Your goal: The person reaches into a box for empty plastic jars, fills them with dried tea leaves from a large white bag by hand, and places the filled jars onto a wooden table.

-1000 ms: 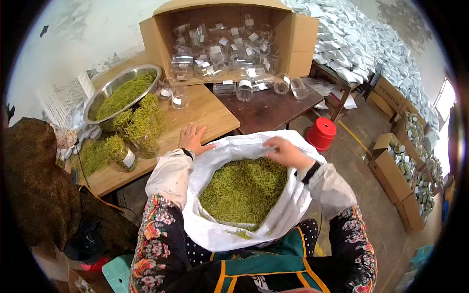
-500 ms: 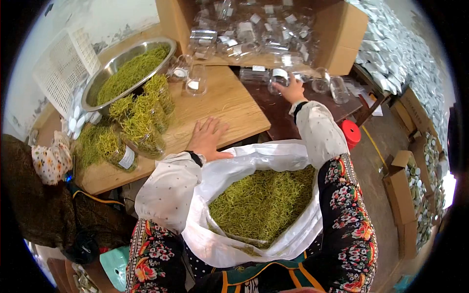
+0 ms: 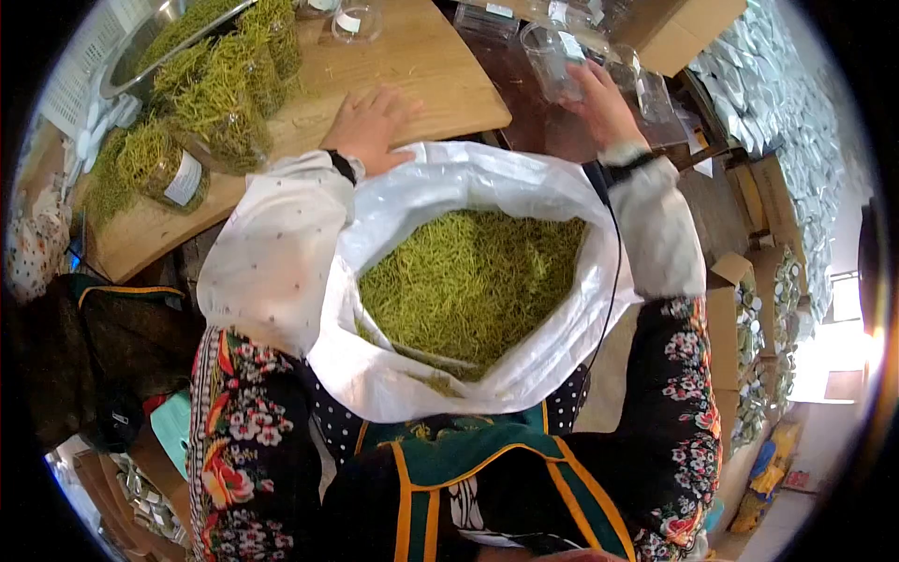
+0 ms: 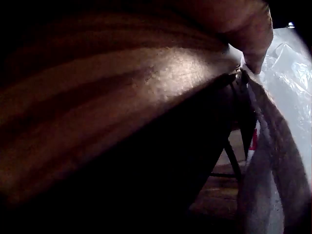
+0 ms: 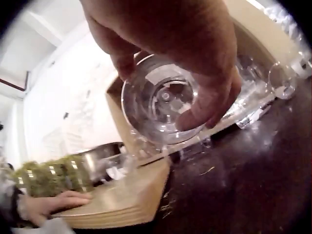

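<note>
My right hand [image 3: 604, 108] grips a clear plastic jar [image 3: 545, 64] with a white label, above the dark tabletop. In the right wrist view the fingers and thumb wrap round the jar [image 5: 139, 109], and its round mouth faces the camera. My left hand [image 3: 370, 126] lies with fingers spread on the edge of the wooden board [image 3: 421, 56], its thumb at the rim of a white woven bag [image 3: 459, 164]. Green, stringy dried plant bits [image 3: 468, 281] fill that bag, which stands open at my lap.
Jars stuffed with the green strands [image 3: 173, 169] stand on the board at left, beside a metal basin [image 3: 126, 70]. A cardboard box [image 3: 693, 33] and more clear jars [image 3: 651, 89] are at the back. Silvery packets [image 3: 777, 84] are piled at right.
My right hand has gone from the bag to the jars at the back, taken hold of one and drawn it slightly nearer. The left hand stays on the board. The head view has shifted.
</note>
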### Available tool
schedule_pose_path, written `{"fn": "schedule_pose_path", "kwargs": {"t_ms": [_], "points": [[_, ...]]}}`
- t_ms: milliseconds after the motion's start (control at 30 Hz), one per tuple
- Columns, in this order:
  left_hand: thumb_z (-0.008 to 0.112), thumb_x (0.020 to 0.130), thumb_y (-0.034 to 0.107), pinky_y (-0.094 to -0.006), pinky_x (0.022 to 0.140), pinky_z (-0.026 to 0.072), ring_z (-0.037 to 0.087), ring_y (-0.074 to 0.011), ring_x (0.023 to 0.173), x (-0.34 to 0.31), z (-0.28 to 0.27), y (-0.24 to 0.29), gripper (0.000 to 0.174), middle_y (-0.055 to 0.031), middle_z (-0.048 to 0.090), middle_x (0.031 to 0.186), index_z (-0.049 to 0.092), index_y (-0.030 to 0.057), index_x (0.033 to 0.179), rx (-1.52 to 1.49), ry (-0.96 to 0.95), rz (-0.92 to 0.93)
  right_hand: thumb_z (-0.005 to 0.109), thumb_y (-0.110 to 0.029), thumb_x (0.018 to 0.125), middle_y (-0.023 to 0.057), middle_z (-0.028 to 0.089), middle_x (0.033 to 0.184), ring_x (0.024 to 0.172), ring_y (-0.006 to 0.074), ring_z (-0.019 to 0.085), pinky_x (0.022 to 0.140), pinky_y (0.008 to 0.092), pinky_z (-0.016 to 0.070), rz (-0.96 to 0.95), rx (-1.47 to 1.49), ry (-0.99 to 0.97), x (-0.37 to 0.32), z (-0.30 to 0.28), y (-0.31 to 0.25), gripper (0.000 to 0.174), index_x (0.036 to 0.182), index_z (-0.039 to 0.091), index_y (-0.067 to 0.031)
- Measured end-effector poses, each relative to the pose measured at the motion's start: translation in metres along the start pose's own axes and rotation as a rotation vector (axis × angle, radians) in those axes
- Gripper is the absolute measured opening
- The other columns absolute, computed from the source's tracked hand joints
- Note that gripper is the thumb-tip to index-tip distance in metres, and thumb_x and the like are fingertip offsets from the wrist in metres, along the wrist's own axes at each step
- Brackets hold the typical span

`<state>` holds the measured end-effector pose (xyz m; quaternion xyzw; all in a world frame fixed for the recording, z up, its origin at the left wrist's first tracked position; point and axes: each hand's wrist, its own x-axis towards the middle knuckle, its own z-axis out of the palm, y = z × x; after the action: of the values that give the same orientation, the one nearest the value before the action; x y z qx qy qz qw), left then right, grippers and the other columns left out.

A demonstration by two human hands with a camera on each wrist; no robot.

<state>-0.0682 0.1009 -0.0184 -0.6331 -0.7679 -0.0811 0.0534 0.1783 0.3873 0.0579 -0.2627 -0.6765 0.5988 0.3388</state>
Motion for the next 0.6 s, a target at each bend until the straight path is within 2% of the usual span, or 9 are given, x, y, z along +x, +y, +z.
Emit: {"fn": "schedule_pose_path", "kwargs": {"t_ms": [100, 200, 233, 300, 367, 433, 500, 567, 600], "points": [[0.072, 0.087, 0.043, -0.0631, 0.120, 0.0192, 0.028, -0.0363, 0.150, -0.002, -0.002, 0.000, 0.079, -0.0141, 0.037, 0.156, 0.037, 0.0247, 0.156, 0.013, 0.032, -0.009, 0.065, -0.017, 0.095, 0.0139, 0.055, 0.138, 0.119, 0.0252, 0.060, 0.094, 0.0395, 0.0561, 0.033, 0.091, -0.189, -0.111, -0.006, -0.019, 0.066, 0.154, 0.037, -0.0060], [0.071, 0.089, 0.040, -0.0604, 0.120, 0.0207, 0.028, -0.0366, 0.150, -0.003, 0.001, -0.002, 0.077, -0.0137, 0.037, 0.157, 0.037, 0.0248, 0.156, 0.008, 0.081, 0.031, 0.065, -0.008, 0.083, 0.0165, 0.048, 0.147, 0.128, 0.0284, 0.055, 0.107, 0.0408, 0.0465, 0.144, -0.137, -0.234, -0.224, -0.013, 0.009, 0.081, 0.157, 0.032, -0.0054], [0.071, 0.089, 0.040, -0.0604, 0.120, 0.0207, 0.028, -0.0366, 0.150, -0.004, 0.002, -0.002, 0.077, -0.0137, 0.037, 0.157, 0.037, 0.0248, 0.156, 0.010, 0.082, 0.031, 0.065, -0.010, 0.083, 0.0165, 0.048, 0.147, 0.127, 0.0284, 0.056, 0.102, 0.0399, 0.0492, 0.084, -0.139, -0.265, -0.255, -0.011, 0.036, 0.081, 0.157, 0.033, -0.0049], [0.070, 0.090, 0.041, -0.0581, 0.120, 0.0230, 0.030, -0.0370, 0.149, -0.002, 0.004, -0.002, 0.077, -0.0135, 0.038, 0.156, 0.036, 0.0247, 0.157, 0.034, 0.082, 0.015, 0.065, -0.011, 0.085, 0.0175, 0.049, 0.145, 0.116, 0.0263, 0.060, 0.093, 0.0367, 0.0536, 0.396, 0.040, -0.202, -0.320, 0.014, 0.058, 0.079, 0.157, 0.033, -0.0040], [0.070, 0.089, 0.044, -0.0543, 0.119, 0.0256, 0.033, -0.0391, 0.145, -0.001, 0.010, -0.013, 0.077, -0.0154, 0.038, 0.155, 0.039, 0.0222, 0.155, -0.015, 0.100, 0.071, 0.066, -0.012, 0.090, 0.0185, 0.058, 0.130, 0.106, 0.0238, 0.062, 0.087, 0.0366, 0.0551, 0.452, 0.178, -0.126, -0.368, 0.032, 0.097, 0.077, 0.157, 0.030, -0.0028], [0.071, 0.087, 0.047, -0.0515, 0.118, 0.0275, 0.034, -0.0411, 0.142, -0.004, 0.010, -0.012, 0.077, -0.0185, 0.038, 0.154, 0.043, 0.0197, 0.153, -0.122, 0.043, 0.070, 0.069, -0.015, 0.092, 0.0190, 0.059, 0.129, 0.106, 0.0240, 0.062, 0.087, 0.0373, 0.0555, 0.554, 0.224, -0.092, -0.400, 0.049, 0.108, 0.078, 0.157, 0.029, -0.0018], [0.073, 0.085, 0.049, -0.0498, 0.118, 0.0288, 0.034, -0.0411, 0.141, -0.021, 0.017, 0.007, 0.077, -0.0204, 0.036, 0.154, 0.048, 0.0179, 0.150, -0.164, 0.056, 0.094, 0.071, -0.019, 0.094, 0.0198, 0.058, 0.130, 0.106, 0.0236, 0.063, 0.087, 0.0358, 0.0554, 0.527, 0.216, -0.095, -0.418, 0.059, 0.118, 0.079, 0.158, 0.028, -0.0020], [0.074, 0.083, 0.051, -0.0502, 0.120, 0.0266, 0.033, -0.0432, 0.142, -0.050, 0.024, 0.030, 0.074, -0.0218, 0.038, 0.154, 0.053, 0.0177, 0.146, -0.255, 0.101, 0.233, 0.072, -0.026, 0.095, 0.0206, 0.058, 0.134, 0.115, 0.0264, 0.060, 0.097, 0.0377, 0.0520, 0.433, 0.203, -0.119, -0.420, 0.061, 0.125, 0.076, 0.156, 0.034, -0.0027], [0.075, 0.083, 0.049, -0.0496, 0.118, 0.0293, 0.035, -0.0430, 0.141, -0.074, 0.019, 0.050, 0.072, -0.0230, 0.038, 0.153, 0.055, 0.0149, 0.143, -0.352, 0.071, 0.239, 0.072, -0.030, 0.095, 0.0205, 0.058, 0.136, 0.121, 0.0280, 0.058, 0.102, 0.0381, 0.0484, 0.300, -0.018, -0.162, -0.417, 0.059, 0.134, 0.073, 0.154, 0.038, -0.0030]]}}
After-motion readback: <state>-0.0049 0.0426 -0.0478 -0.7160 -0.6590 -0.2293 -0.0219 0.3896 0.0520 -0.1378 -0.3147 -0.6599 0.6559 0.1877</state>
